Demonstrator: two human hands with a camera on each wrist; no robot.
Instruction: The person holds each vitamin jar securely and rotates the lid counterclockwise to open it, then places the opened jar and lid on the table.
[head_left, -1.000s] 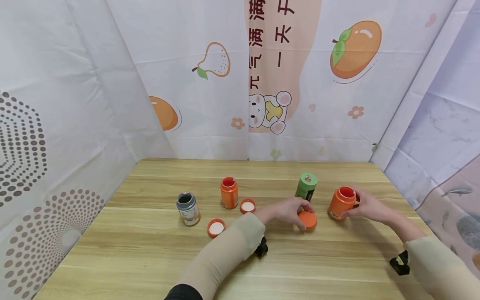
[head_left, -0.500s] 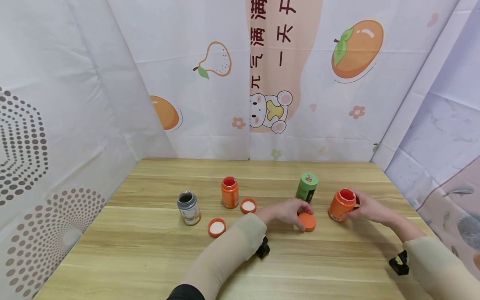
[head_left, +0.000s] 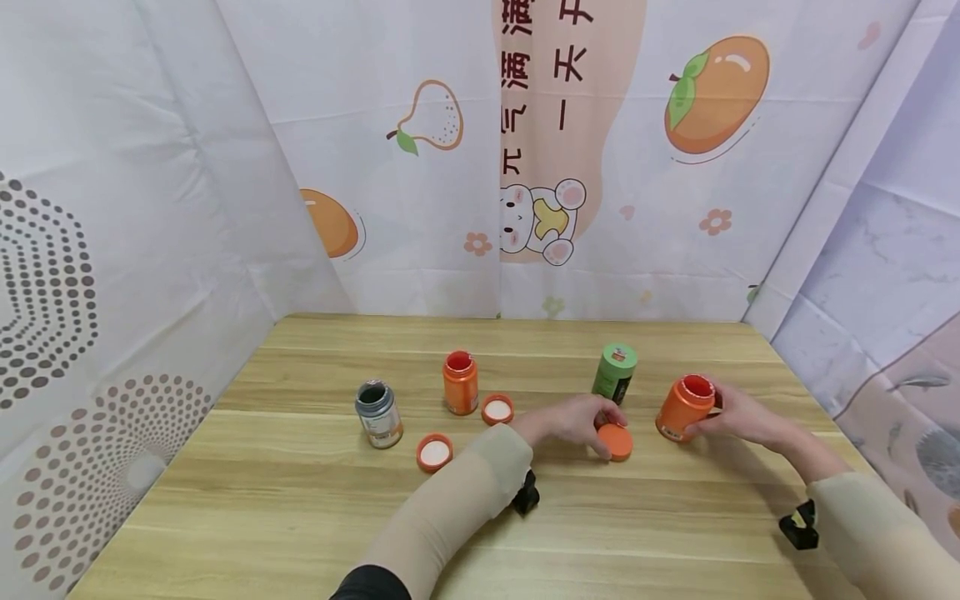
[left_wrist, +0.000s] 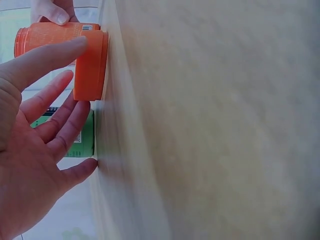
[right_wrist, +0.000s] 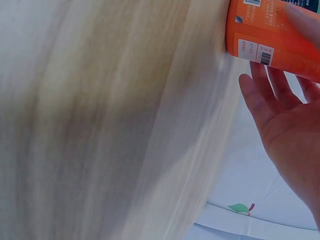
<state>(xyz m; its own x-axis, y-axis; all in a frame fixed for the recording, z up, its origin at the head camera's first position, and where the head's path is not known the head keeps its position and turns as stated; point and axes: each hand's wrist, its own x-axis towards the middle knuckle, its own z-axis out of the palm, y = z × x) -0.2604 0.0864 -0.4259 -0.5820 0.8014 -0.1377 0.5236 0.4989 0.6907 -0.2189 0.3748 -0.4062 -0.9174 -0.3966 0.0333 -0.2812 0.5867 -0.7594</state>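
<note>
On the right of the table in the head view, an orange jar stands open-mouthed and upright. My right hand grips it from its right side, the thumb on its near face and the fingers behind; the right wrist view shows the label low on the jar. Left of it lies an orange lid, top up. My left hand holds this lid by its edge, and the left wrist view has the thumb and fingertips on opposite sides of the lid, right at the tabletop.
A closed green jar stands behind the left hand. Farther left are another uncapped orange jar, an uncapped grey jar, and two upturned orange lids, one farther back and one nearer. Printed curtains surround the wooden table.
</note>
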